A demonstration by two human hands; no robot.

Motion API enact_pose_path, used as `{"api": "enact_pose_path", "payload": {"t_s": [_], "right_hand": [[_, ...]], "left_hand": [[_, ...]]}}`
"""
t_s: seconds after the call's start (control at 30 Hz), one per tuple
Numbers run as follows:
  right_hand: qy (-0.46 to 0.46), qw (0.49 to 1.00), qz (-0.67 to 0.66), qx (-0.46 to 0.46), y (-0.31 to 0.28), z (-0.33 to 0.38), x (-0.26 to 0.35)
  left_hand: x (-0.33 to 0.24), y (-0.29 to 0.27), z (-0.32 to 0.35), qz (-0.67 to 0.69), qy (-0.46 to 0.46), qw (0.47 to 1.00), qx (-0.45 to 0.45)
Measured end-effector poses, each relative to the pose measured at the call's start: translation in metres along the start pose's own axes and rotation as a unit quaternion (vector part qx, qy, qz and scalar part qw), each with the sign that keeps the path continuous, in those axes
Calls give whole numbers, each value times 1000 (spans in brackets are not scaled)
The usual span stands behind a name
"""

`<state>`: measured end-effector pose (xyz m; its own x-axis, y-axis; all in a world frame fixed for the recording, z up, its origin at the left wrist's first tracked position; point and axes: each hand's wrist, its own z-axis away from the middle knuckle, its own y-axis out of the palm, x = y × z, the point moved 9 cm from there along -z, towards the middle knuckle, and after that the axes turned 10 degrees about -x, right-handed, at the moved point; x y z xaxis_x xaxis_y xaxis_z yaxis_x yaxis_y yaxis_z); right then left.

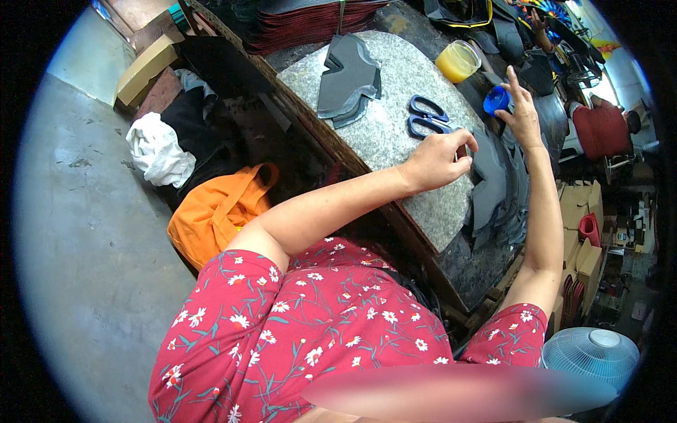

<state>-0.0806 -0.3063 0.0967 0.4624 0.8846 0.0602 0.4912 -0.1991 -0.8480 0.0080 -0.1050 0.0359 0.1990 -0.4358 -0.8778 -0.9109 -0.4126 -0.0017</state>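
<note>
My left hand (441, 161) is curled above the edge of a speckled grey stone slab (416, 204), just below blue-handled scissors (428, 116). Thumb and fingers bend toward each other; whatever they hold, if anything, is hidden. Farther right, my right hand (523, 120) has its thumb and a finger at the rim of a small round blue cap (495, 101), with another finger stretched upward. Beside the left hand, dark grey cut sheet pieces (493, 190) lie overlapping along the slab's right edge. More grey pieces (349, 77) are stacked on its far left.
A clear tub of yellow stuff (458, 61) stands at the slab's far edge. Behind is a pile of dark red sheets (310, 25). An orange bag (218, 215) and white cloth (159, 149) sit at left. A fan (592, 356) and a person in red (599, 130) are at right.
</note>
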Motion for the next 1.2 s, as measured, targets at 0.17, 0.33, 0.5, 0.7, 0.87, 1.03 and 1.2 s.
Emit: {"api": "enact_pose_path", "payload": {"t_s": [0.17, 0.33, 0.5, 0.7, 0.87, 1.03, 1.2], "right_hand": [[106, 983, -144, 28, 22, -9, -2], [177, 960, -216, 14, 42, -22, -6], [219, 933, -284, -40, 19, -66, -8], [116, 989, -93, -3, 51, -125, 17], [65, 993, -87, -48, 82, -130, 26], [106, 992, 32, 58, 93, -124, 41], [155, 975, 147, 60, 92, -118, 53]], "left_hand": [[0, -2, 1, 14, 3, 1000, -8], [1, -1, 2, 34, -19, 999, 7], [-4, 0, 3, 28, -12, 999, 18], [-2, 0, 5, 46, -23, 999, 17], [9, -4, 7, 101, -90, 991, 12], [-3, -2, 6, 23, -20, 999, 9], [-8, 5, 12, -22, 3, 999, 23]]}}
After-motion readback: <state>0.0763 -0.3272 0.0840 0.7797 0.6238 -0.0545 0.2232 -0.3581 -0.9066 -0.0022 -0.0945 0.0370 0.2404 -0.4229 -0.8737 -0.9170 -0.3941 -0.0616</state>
